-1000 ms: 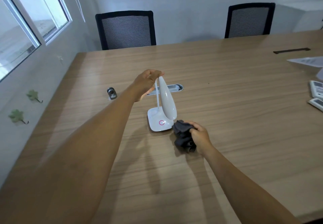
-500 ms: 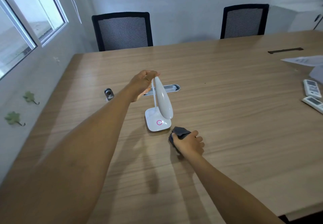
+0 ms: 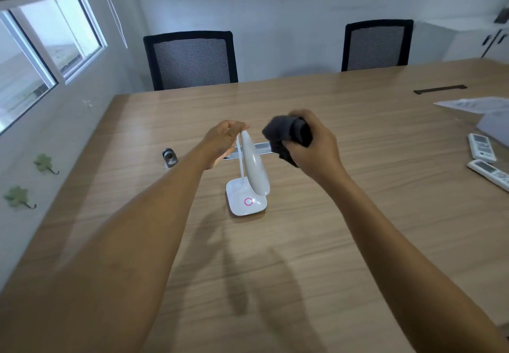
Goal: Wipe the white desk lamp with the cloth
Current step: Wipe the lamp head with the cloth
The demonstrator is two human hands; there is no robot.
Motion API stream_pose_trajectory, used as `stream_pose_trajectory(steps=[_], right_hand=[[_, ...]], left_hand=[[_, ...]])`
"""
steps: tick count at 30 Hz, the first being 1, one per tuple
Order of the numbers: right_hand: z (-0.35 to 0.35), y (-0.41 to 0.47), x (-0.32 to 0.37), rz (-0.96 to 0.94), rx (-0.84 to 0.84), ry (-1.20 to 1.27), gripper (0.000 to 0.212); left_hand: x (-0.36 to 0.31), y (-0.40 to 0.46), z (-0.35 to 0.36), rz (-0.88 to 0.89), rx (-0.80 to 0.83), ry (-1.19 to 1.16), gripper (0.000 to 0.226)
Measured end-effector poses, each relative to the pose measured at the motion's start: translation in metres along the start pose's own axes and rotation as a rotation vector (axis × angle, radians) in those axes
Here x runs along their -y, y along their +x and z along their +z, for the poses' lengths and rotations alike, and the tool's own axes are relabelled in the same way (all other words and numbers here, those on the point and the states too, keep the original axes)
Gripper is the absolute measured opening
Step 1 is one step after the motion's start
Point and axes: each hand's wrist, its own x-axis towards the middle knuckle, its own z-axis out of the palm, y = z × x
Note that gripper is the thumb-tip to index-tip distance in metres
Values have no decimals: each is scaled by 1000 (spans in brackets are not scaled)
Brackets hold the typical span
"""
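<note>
Much bare worktop (image 3: 358, 215) is seen around the white desk lamp (image 3: 254, 172), which stands well in from the left edge. The lamp head's top is pinched in the left hand's (image 3: 224, 143) grip. The dark cloth (image 3: 286, 136) is clamped in the closed right hand (image 3: 314, 146), raised just beside the lamp head. Two chairs (image 3: 192, 60) and two remotes (image 3: 480, 148) are counted

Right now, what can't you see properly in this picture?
- Head view: lamp top tip, hidden by the left hand.
- Part of the cloth, bunched inside the right hand.
- Remotes, buttons too small; one cut off by the right edge.
- Papers, print too small.
</note>
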Motion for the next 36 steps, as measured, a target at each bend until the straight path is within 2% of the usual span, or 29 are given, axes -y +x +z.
stream_pose_trajectory(steps=[2,4,5,8,11,16,18,21,23,29,33,34,36], right_hand=[[7,1,12,-202,120,-175,41],[14,-1,16,-328,213,-260,41],[15,-1,18,-364,236,-272,40],[10,1,19,-429,291,-336,43],[2,-5,23,-484,471,-419,43],[-24,-28,37,-336,734,-454,45],[-27,-24,44,-321,690,-409,43],[-13,3,47,-358,480,-436,43],[-1,14,45,-330,450,-460,41],[-5,4,43,-197,592,-519,26],[-22,-15,50,-72,868,-582,26],[-25,-15,50,-60,878,-567,27],[-28,-7,51,-79,769,-500,36]], left_hand=[[3,4,-4,-3,29,39,26],[1,6,-4,-6,33,50,11],[0,7,-3,-2,21,54,9],[1,8,-2,50,-13,130,21],[5,9,-1,71,-25,177,25],[1,2,6,46,-28,54,36],[2,4,3,48,-35,50,39],[6,11,-3,88,-10,129,42],[6,13,-3,75,-6,131,47],[3,4,1,57,-46,91,42],[3,4,3,53,-25,32,44],[4,5,2,52,-36,27,45],[1,2,3,52,-48,47,42]])
